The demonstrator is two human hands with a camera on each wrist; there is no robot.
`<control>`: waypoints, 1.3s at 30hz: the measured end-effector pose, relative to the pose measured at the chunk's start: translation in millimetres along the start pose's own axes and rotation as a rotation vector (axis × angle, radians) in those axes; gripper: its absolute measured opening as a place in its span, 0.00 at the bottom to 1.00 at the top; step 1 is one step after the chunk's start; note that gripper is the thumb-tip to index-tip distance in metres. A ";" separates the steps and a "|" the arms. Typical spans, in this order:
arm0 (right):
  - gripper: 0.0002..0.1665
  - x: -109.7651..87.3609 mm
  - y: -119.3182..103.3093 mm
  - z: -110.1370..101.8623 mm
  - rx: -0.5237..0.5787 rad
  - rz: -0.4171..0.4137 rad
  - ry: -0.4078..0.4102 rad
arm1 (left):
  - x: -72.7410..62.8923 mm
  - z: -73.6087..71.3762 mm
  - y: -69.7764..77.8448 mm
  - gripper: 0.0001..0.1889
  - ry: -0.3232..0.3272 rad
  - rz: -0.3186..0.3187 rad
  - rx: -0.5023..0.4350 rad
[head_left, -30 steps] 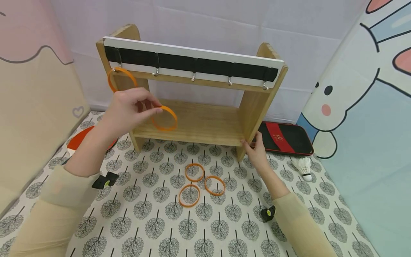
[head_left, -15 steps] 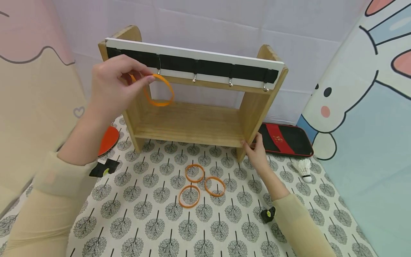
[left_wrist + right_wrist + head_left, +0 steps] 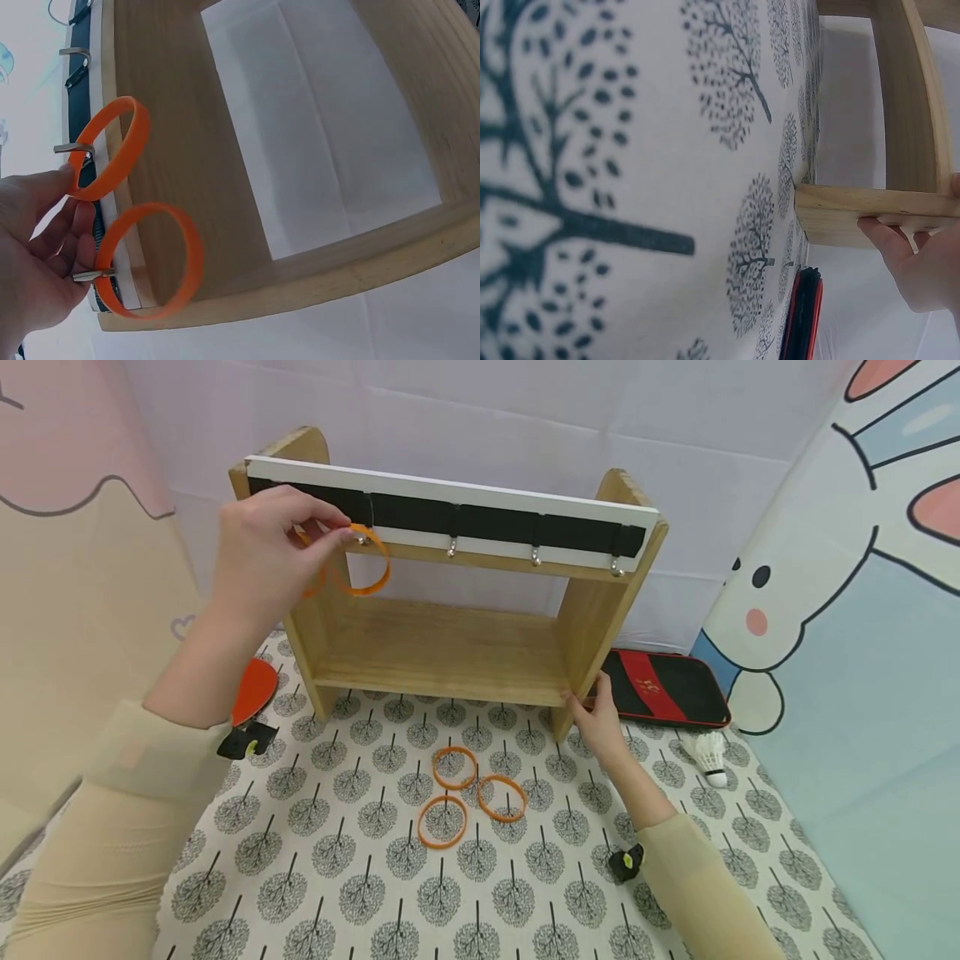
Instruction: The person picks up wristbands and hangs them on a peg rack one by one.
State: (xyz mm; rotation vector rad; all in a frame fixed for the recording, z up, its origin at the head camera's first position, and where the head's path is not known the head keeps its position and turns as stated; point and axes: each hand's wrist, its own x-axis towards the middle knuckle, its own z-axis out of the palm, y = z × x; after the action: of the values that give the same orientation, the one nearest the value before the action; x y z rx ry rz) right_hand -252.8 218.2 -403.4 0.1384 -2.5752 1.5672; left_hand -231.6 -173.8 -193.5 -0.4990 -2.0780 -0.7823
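Observation:
In the head view my left hand (image 3: pixel 262 547) pinches an orange silicone wristband (image 3: pixel 387 564) at the second hook from the left. The left wrist view has this wristband (image 3: pixel 135 146) right at a metal hook (image 3: pixel 66 148), thumb and finger on its lower edge; whether the hook bears it I cannot tell. A second orange wristband (image 3: pixel 195 262) hangs on the end hook beside it, partly hidden by my hand in the head view. My right hand (image 3: pixel 600 722) grips the lower right side of the wooden rack (image 3: pixel 450 652), its fingers curled round the side panel (image 3: pixel 832 214).
Three orange wristbands (image 3: pixel 453 768) lie on the tree-print cloth (image 3: pixel 480 893) before the rack. To the right are a black case with a red band (image 3: pixel 682 685) and a shuttlecock (image 3: pixel 708 756). A red paddle (image 3: pixel 255 689) lies left. Several hooks line the white bar (image 3: pixel 487 491).
My left hand has risen with its wristband from below the bar to the second hook, moving slightly left lately. My right hand has stayed on the rack.

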 end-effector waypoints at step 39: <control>0.37 1.0 0.0 4.4 -0.001 -0.011 0.005 | -64.7 14.0 38.4 0.16 -0.150 0.264 -0.129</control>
State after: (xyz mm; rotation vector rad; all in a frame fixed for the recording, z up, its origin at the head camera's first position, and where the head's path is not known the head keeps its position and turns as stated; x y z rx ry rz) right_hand -254.0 214.3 -405.3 0.1474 -2.5668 1.5609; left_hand -180.1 -140.8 -239.5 -0.9075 -2.0497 -0.7436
